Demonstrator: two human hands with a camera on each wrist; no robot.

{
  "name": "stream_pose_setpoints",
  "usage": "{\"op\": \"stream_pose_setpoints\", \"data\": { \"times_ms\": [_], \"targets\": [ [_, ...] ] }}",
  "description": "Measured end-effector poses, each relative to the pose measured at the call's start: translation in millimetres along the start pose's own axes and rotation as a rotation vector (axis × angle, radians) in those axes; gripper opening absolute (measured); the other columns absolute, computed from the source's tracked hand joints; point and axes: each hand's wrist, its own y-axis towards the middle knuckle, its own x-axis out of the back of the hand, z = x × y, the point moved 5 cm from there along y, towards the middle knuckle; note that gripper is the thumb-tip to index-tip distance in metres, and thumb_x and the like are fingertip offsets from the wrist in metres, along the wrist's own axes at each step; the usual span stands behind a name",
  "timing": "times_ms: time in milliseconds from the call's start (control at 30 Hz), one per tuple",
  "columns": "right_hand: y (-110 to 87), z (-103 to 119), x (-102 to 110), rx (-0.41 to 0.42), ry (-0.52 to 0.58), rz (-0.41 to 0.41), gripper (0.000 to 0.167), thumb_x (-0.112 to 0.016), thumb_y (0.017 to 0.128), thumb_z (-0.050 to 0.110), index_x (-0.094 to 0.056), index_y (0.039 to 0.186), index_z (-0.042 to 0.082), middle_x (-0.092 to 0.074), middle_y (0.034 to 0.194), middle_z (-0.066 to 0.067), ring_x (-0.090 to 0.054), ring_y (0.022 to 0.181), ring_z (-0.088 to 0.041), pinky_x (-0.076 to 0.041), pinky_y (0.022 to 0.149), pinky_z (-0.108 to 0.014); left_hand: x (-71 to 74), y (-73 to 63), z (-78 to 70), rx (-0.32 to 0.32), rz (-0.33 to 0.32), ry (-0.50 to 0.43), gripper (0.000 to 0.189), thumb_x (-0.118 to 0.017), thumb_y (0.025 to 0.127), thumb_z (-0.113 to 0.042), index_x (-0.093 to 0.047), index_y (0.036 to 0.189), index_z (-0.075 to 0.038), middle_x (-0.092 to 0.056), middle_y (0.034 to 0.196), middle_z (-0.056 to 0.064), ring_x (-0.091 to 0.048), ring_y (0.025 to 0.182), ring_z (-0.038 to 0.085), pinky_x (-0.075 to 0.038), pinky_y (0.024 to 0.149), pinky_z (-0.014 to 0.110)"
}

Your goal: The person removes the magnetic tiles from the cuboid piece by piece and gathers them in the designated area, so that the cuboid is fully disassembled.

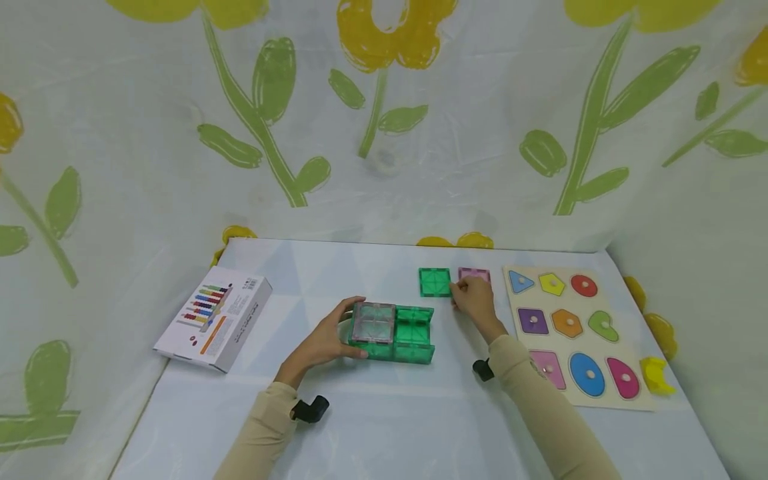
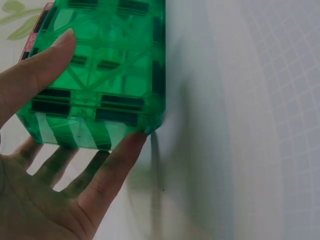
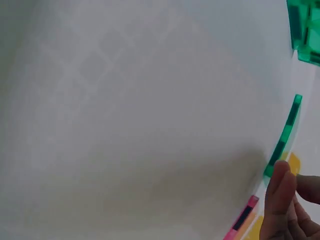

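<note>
My left hand (image 1: 321,341) grips the left end of a box-like build of green magnetic tiles (image 1: 413,353). In the left wrist view its thumb (image 2: 47,62) lies on one green face while the fingers bear on the adjoining side. A pinkish tile (image 1: 373,323) covers the build's left half; the right half is open on top. Further back, my right hand (image 1: 478,305) pinches the near right corner of a loose green magnetic tile (image 1: 434,283). Just right of it lies a pink tile (image 1: 474,272), partly hidden behind that hand.
A wooden shape puzzle board (image 1: 567,353) lies at the right, beneath the right forearm's side. A yellow piece (image 1: 656,375) sits at its right edge. On the left stands a white box (image 1: 210,317) with an abacus picture. Flower-printed cloth (image 1: 420,180) hangs behind the table.
</note>
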Motion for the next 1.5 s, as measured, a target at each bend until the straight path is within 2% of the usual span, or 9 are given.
{"op": "stream_pose_setpoints", "data": {
  "times_ms": [167,400,500,667,833,1033,1233,1500],
  "targets": [
    [-11.1,14,0,0.087,-0.004,0.025,0.026,-0.063,0.098,0.022,-0.071,0.101,-0.003,-0.073,0.08,-0.014,-0.064,0.063,-0.014,-0.05,0.059,-0.022,0.1,0.2,0.8,0.001,-0.006,0.014,0.106,-0.093,0.07,-0.018,-0.031,0.155,-0.027,-0.032,0.162,0.016,-0.033,0.148,0.046,-0.032,0.114,0.071],
    [-31.7,40,-4,0.217,-0.005,0.108,0.028,-0.061,0.1,0.029,-0.072,0.108,0.004,-0.074,0.105,-0.013,-0.068,0.101,-0.028,-0.058,0.086,-0.042,2.3,-1.2,4.2,-0.004,-0.017,0.003,0.102,-0.093,0.069,-0.019,-0.035,0.152,-0.024,-0.037,0.159,0.015,-0.037,0.146,0.047,-0.032,0.114,0.07],
    [-41.7,50,-8,0.27,0.005,0.152,0.03,-0.06,0.101,0.034,-0.072,0.109,0.008,-0.075,0.11,-0.011,-0.068,0.108,-0.029,-0.058,0.09,-0.046,3.4,-2.2,6.7,-0.008,-0.019,0.005,0.102,-0.093,0.069,-0.018,-0.035,0.152,-0.024,-0.038,0.159,0.015,-0.037,0.146,0.047,-0.032,0.113,0.071],
    [-57.0,62,-17,0.318,-0.002,0.214,0.03,-0.061,0.1,0.038,-0.073,0.107,0.012,-0.076,0.105,-0.005,-0.069,0.106,-0.025,-0.058,0.091,-0.045,5.6,-6.2,6.6,-0.007,-0.006,0.0,0.101,-0.094,0.068,-0.018,-0.037,0.151,-0.025,-0.039,0.159,0.013,-0.037,0.146,0.045,-0.032,0.115,0.069],
    [-68.3,70,-24,0.407,-0.001,0.331,0.026,-0.065,0.098,0.037,-0.073,0.107,0.014,-0.076,0.106,-0.001,-0.072,0.104,-0.021,-0.059,0.092,-0.042,8.8,-12.0,5.4,0.011,0.032,-0.03,0.101,-0.095,0.065,-0.014,-0.04,0.149,-0.026,-0.041,0.158,0.008,-0.035,0.149,0.042,-0.028,0.117,0.069],
    [-79.2,76,-34,0.486,-0.041,0.444,0.019,-0.07,0.095,0.028,-0.073,0.107,0.012,-0.076,0.106,-0.002,-0.071,0.103,-0.018,-0.06,0.091,-0.038,9.5,-17.2,5.1,0.003,0.086,-0.033,0.103,-0.094,0.063,-0.012,-0.04,0.15,-0.024,-0.044,0.156,0.014,-0.034,0.148,0.047,-0.026,0.116,0.072],
    [-86.7,85,-42,0.545,-0.119,0.454,0.022,-0.072,0.093,0.024,-0.073,0.109,0.008,-0.077,0.108,-0.007,-0.071,0.103,-0.022,-0.059,0.092,-0.043,10.4,-19.8,4.7,-0.011,0.1,-0.046,0.101,-0.094,0.064,-0.011,-0.04,0.149,-0.022,-0.045,0.155,0.015,-0.033,0.147,0.049,-0.024,0.116,0.074],
    [-86.6,86,-52,0.549,-0.162,0.449,0.02,-0.071,0.093,0.016,-0.074,0.11,0.004,-0.077,0.107,-0.009,-0.073,0.101,-0.022,-0.059,0.091,-0.042,9.6,-19.9,4.4,-0.019,0.1,-0.042,0.101,-0.094,0.064,-0.01,-0.04,0.15,-0.021,-0.045,0.155,0.016,-0.033,0.147,0.05,-0.024,0.115,0.075]
  ]
}}
